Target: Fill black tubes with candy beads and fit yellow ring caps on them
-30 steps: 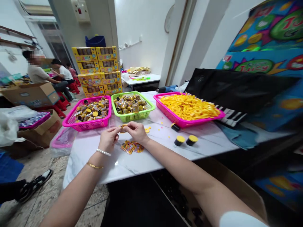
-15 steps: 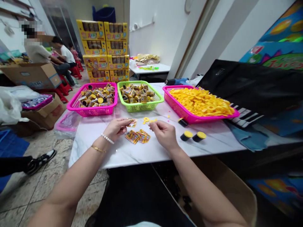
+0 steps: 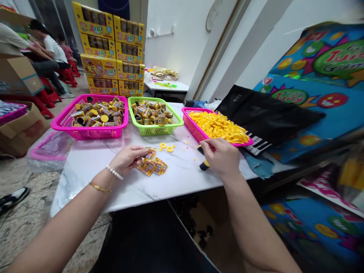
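Between its thumb and fingers my left hand (image 3: 129,160) pinches a small printed label (image 3: 151,152), held just over a fanned pile of similar labels (image 3: 155,167) on the table. My right hand (image 3: 223,156) has curled fingers and hovers at the small black cups with yellow lids, partly covering them. One black cup (image 3: 203,166) lies tipped beside its fingers, and another dark cup (image 3: 200,149) shows at the fingertips. What the right fingers hold, if anything, is hidden. Two yellow ring pieces (image 3: 170,148) lie beyond the labels.
A pink basket (image 3: 93,132) and a green basket (image 3: 156,130) hold labelled cups. Another pink basket (image 3: 193,129) is heaped with yellow rings. A black bag (image 3: 261,110) lies at the right. Stacked yellow boxes (image 3: 99,68) stand behind the table (image 3: 136,197); people sit at back left.
My right hand has moved right and away from the yellow rings to the black cups. My left hand still holds the label. The view has turned to the right.
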The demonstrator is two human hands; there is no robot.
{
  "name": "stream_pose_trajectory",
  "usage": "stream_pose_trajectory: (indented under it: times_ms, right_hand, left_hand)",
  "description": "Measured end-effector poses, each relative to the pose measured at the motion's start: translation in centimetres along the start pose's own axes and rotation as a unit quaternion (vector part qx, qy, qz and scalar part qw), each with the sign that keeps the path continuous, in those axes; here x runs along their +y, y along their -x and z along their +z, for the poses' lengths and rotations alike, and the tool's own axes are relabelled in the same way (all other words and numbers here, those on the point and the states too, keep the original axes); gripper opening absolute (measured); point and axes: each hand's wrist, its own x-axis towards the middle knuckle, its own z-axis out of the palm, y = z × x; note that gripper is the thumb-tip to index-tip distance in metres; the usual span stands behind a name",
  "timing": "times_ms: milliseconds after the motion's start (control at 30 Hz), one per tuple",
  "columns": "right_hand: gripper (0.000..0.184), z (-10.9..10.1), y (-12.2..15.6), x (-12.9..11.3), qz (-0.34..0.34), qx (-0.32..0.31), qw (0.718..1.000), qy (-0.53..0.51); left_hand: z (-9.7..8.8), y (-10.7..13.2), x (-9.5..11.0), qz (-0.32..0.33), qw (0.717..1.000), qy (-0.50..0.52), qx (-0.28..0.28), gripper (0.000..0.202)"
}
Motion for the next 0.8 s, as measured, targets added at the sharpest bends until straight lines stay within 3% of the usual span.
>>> stream_pose_trajectory:
  times_ms: [67, 133, 267, 333, 433, 533, 800]
  right_hand:
    - [0.025, -0.3, -1.3, 1.2, 0.027, -0.131, 0.986, 0.098]
    - [0.023, -0.6, -2.3, 1.5, 0.032, -0.21, 0.969, 0.125]
    - [0.025, -2.1, -1.7, 0.7, 0.021, -0.165, 0.984, 0.067]
    - [0.03, -2.6, -0.5, 0.5, 0.03, -0.159, 0.983, 0.09]
    - [0.042, -2.3, 1.2, 0.9, 0.03, -0.263, 0.951, 0.157]
    - [0.037, -1.2, 1.9, 0.9, 0.022, -0.36, 0.916, 0.177]
    - [0.037, 0.6, 3.2, -2.2, -0.027, -0.311, 0.943, 0.115]
  left_hand:
    - [0.1, 0.0, -0.1, -0.007, 1.0, -0.001, -0.003, 0.009]
    - [0.2, 0.1, 0.1, -0.005, 1.0, -0.002, 0.004, 0.009]
    - [0.3, 0.3, 0.5, 0.011, 0.999, 0.0, 0.041, 0.006]
    - [0.3, 0.3, 0.6, 0.007, 0.999, 0.003, 0.053, 0.004]
    - [0.4, 0.2, 0.4, 0.0, 0.999, 0.012, 0.042, 0.007]
    - [0.4, 0.2, 0.2, -0.01, 0.999, 0.02, 0.029, 0.013]
    - [0.2, -0.1, 0.1, -0.01, 0.999, 0.027, 0.037, 0.009]
